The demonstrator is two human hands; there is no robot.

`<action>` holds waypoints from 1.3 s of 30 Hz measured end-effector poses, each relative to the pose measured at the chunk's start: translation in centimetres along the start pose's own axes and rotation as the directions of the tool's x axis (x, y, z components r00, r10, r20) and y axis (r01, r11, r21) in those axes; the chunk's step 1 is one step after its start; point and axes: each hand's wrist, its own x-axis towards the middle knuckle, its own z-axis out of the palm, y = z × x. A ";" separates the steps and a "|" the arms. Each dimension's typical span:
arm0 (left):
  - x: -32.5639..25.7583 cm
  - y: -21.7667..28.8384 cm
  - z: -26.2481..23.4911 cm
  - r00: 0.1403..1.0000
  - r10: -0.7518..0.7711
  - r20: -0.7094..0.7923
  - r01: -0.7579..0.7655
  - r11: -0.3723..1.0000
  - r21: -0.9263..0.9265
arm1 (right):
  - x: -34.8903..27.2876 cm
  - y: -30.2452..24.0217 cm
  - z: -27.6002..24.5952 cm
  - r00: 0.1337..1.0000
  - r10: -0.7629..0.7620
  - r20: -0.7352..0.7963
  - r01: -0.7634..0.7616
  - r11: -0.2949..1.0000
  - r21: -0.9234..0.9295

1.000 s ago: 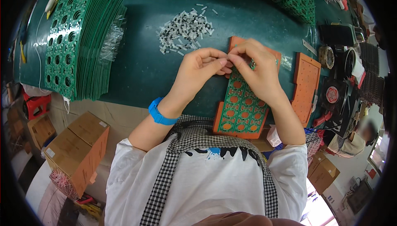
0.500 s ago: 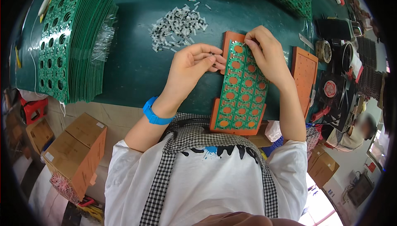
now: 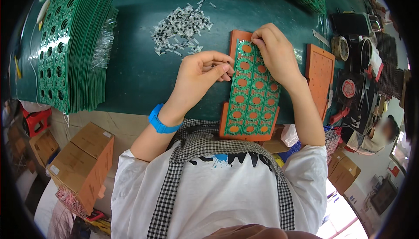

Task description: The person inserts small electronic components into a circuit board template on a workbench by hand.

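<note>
A green circuit board panel (image 3: pixel 248 91) with rows of round cutouts lies in an orange fixture (image 3: pixel 224 121) in front of me. My left hand (image 3: pixel 201 73) is beside the panel's left edge, its fingers curled with thumb against index; small dark components (image 3: pixel 228 63) show at the fingertips. Over the panel's far end, my right hand (image 3: pixel 275 52) is closed in a pinch, fingertips down at the board near the topmost cutout. Whatever sits in that pinch is too small to make out. Beyond the left hand is a pile of small clear-and-black components (image 3: pixel 181 29).
At the left stands a tall stack of green circuit panels (image 3: pixel 83 51). A second orange fixture (image 3: pixel 318 77) lies right of my right forearm. Further right are a black tray (image 3: pixel 349 24) and a roll of tape (image 3: pixel 339 48). Cardboard boxes (image 3: pixel 83 151) stand below the table's left side.
My right fingertips have shifted slightly left across the panel's far end. The left hand's fingers have curled closer together. The whole view has shifted a little.
</note>
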 end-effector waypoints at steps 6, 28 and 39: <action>0.1 -0.1 0.1 0.998 0.059 0.001 -0.059 0.998 0.008 | 0.8 0.9 -0.7 0.993 -0.090 0.078 0.090 0.996 0.007; 0.1 0.1 0.1 1.000 0.014 -0.016 -0.014 0.999 0.029 | 0.0 0.0 -0.6 0.961 -0.271 -0.053 0.257 0.948 -0.186; -0.2 0.1 0.9 0.999 0.034 -0.039 -0.035 0.998 -0.043 | -0.4 -0.5 0.2 0.937 -0.333 -0.106 0.299 0.921 -0.250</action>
